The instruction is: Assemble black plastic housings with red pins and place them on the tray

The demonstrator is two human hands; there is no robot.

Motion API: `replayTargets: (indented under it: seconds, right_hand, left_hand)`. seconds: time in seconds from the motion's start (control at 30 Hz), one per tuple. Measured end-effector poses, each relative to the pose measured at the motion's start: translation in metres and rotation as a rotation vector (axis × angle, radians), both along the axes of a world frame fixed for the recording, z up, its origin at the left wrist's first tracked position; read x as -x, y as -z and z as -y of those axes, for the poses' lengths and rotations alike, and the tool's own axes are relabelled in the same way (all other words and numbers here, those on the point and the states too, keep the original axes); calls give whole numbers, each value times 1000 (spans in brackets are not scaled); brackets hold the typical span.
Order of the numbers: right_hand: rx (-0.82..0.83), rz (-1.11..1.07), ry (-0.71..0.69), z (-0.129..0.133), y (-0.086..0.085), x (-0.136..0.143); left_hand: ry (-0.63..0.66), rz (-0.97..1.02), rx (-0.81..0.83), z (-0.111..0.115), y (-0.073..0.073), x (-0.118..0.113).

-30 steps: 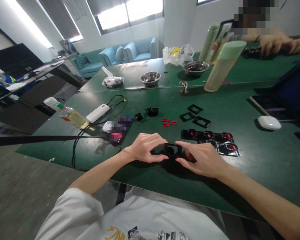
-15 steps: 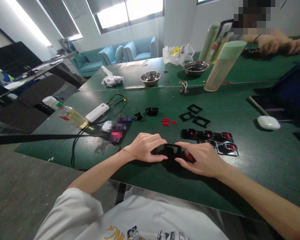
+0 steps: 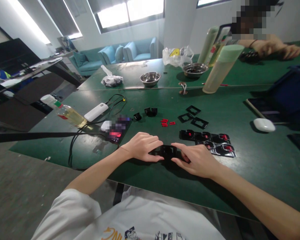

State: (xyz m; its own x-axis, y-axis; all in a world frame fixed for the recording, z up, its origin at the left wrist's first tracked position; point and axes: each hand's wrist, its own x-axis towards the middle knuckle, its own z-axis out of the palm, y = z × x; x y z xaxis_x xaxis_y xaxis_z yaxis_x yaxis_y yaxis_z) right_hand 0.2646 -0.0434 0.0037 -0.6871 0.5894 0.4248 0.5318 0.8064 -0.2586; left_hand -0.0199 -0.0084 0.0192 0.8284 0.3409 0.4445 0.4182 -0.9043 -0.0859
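Observation:
Between my two hands, low over the front of the green table, is a black plastic frame (image 3: 168,151). My left hand (image 3: 143,146) pinches its left edge with thumb and fingers. On the opposite edge, my right hand (image 3: 196,158) grips it the same way. Details inside the frame are too dark to make out. Just beyond it lie several small red clips (image 3: 164,122) and a few black blocks (image 3: 150,111). Three flat black frames (image 3: 199,123) rest farther right. Beside my right hand sit several black panels with red pieces in them (image 3: 216,141).
At left are a phone (image 3: 118,129), a white power bank (image 3: 96,112), cables and a bottle (image 3: 70,113). Steel bowls (image 3: 150,79) and a tall green-capped bottle (image 3: 221,70) stand farther back. A white case (image 3: 264,125) lies right. Another person's hands (image 3: 277,48) are at the far right.
The view has shifted slightly. Both my hands keep hold of the black frame, whose opening now looks darker. The other person's hands have moved a little.

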Motion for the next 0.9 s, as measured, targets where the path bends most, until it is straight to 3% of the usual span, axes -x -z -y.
replayTargets:
  seconds: [0.9]
  right_hand:
    - [85, 98, 47, -1, 3, 2]
  left_hand:
    - [-40, -91, 136, -3, 2, 2]
